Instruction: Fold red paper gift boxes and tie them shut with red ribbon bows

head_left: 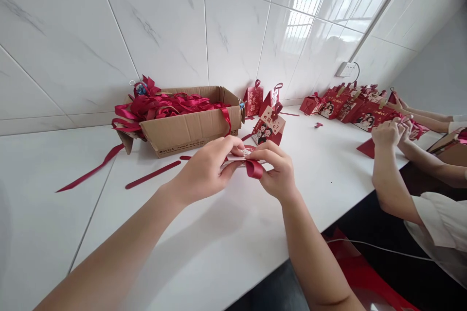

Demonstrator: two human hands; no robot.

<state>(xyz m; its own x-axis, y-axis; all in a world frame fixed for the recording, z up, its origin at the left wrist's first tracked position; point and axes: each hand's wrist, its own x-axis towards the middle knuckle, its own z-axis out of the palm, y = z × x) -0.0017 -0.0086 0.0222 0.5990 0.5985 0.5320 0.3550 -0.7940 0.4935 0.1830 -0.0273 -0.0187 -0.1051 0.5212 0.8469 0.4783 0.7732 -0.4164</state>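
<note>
Above the white table, my left hand point(206, 167) and my right hand point(275, 170) are both closed on a small red-and-cream printed gift box point(237, 158). It looks tilted and partly folded, and my fingers cover much of it. A loop of dark red ribbon point(254, 169) sticks out from the box beside my right fingers. Just behind my hands stands a finished-looking gift box point(268, 129) with a printed couple and a ribbon loop on top. Left of my left hand, a red ribbon strip point(153, 175) lies flat.
A cardboard box point(189, 131) heaped with red ribbons point(175, 106) stands against the tiled wall. Two upright boxes point(253, 99) are near it. At right, a co-worker's hands point(390, 131) work beside rows of red gift boxes point(368, 115). A power strip point(346, 69) hangs on the wall.
</note>
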